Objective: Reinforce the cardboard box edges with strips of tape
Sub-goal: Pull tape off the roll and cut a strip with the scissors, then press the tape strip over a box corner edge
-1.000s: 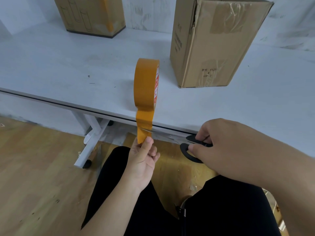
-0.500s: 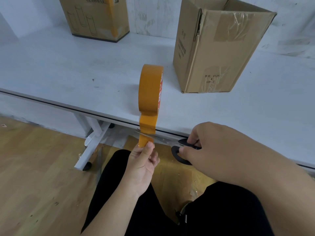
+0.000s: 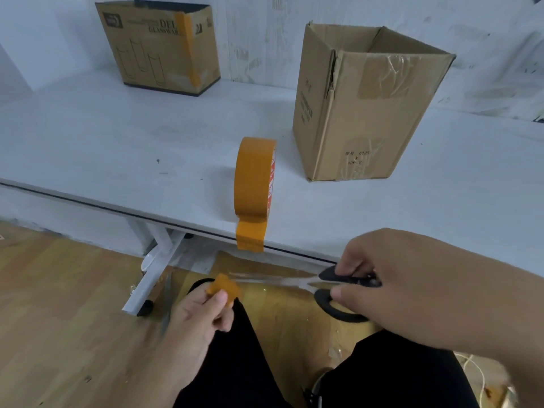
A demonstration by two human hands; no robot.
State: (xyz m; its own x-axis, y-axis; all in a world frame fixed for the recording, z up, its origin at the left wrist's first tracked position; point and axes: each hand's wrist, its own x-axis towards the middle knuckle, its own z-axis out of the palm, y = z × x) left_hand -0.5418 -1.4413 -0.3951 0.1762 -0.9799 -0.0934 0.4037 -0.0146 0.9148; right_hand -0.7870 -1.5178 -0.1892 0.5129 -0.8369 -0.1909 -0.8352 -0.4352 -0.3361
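Note:
An orange tape roll (image 3: 255,178) stands on edge near the front of the white table (image 3: 117,148), its loose end hanging over the edge. My left hand (image 3: 197,316) pinches a small cut piece of orange tape (image 3: 224,287) below the table edge. My right hand (image 3: 412,278) grips black-handled scissors (image 3: 332,285), whose blurred blades point left toward the cut piece. An open plain cardboard box (image 3: 365,113) with clear tape patches stands upright behind and right of the roll.
A second, printed cardboard box (image 3: 159,45) with an orange tape strip on one corner stands at the back left by the wall. The white table leg (image 3: 156,269) and wooden floor (image 3: 59,304) lie below; my black-trousered legs are at the bottom.
The scissors have cut through the tape. My left hand has dropped down and away with the severed piece, leaving a short end hanging from the roll. The view has tilted upward.

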